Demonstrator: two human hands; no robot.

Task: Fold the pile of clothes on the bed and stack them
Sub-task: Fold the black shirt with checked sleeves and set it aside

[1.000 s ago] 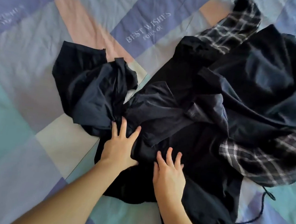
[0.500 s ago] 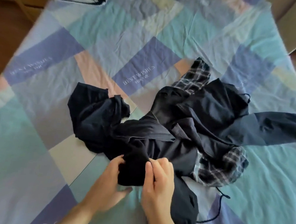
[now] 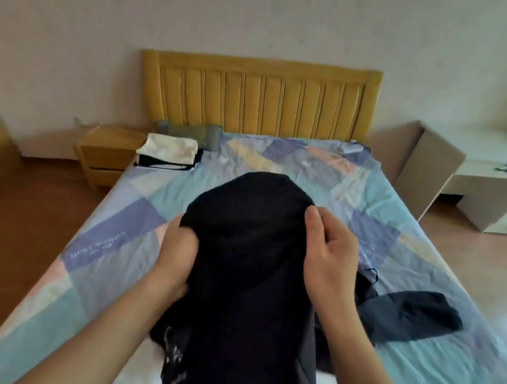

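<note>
Between our two hands hangs a black garment (image 3: 247, 269), lifted over the bed (image 3: 413, 380). Left hand (image 3: 176, 258) grips its edge at 9 o'clock, fingers tucked behind the cloth. Right hand (image 3: 328, 256) pinches the edge at 2 o'clock, thumb (image 3: 314, 226) in front. Garment blocks our view of most of the pile; dark clothes (image 3: 405, 314) show at 4 o'clock. Folded stack (image 3: 168, 153) lies at 11 o'clock near the headboard (image 3: 259, 98), nightstand (image 3: 106, 151) beside it. White desk (image 3: 497, 180) at 2 o'clock.
</note>
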